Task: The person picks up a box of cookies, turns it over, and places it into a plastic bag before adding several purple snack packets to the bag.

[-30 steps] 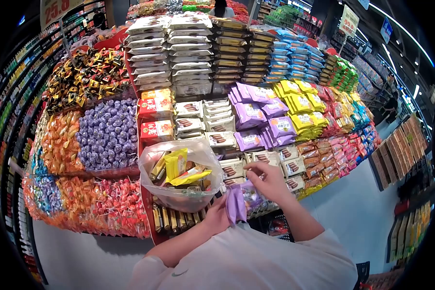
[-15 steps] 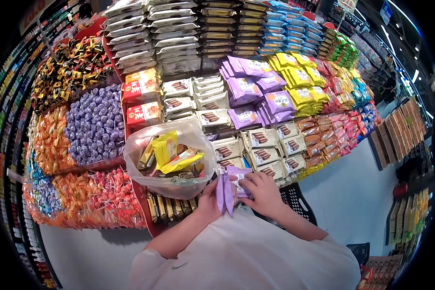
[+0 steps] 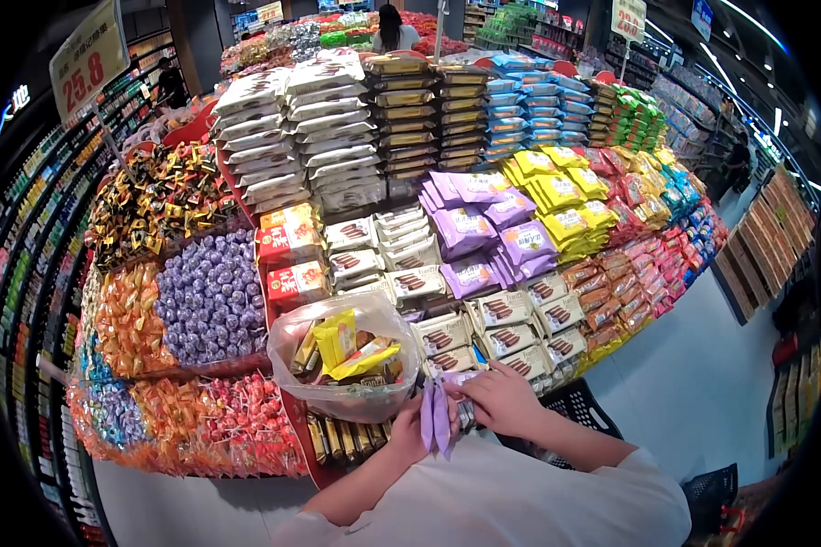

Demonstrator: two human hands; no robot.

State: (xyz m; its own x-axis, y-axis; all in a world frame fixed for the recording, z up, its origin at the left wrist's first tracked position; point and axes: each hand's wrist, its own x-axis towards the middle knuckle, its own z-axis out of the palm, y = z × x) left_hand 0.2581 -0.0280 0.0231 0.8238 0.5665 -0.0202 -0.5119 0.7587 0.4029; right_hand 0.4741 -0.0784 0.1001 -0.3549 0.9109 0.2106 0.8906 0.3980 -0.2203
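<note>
Two purple snack packets (image 3: 435, 417) stand on edge in my left hand (image 3: 410, 427), which is closed around them just in front of my chest. My right hand (image 3: 504, 401) is beside it, its fingers bent over another purple packet (image 3: 459, 377) that is partly covered. Just beyond my left hand, an open clear plastic bag (image 3: 292, 394) rests on the display, filled with yellow packets (image 3: 363, 360) and brown-and-gold ones. White Franzzi biscuit packs (image 3: 445, 335) lie right in front of my hands.
Purple packets (image 3: 465, 230) and yellow packets (image 3: 556, 191) are piled farther back. Purple-wrapped candies (image 3: 212, 296) fill a bin to the left. A black basket (image 3: 579, 407) stands at my right, with wooden crates (image 3: 762, 242) beyond. A person (image 3: 394, 32) is in the background.
My view has tilted up, bringing price signs and the far displays into sight. Both hands remain at the purple packets, and the right one covers more of its packet.
</note>
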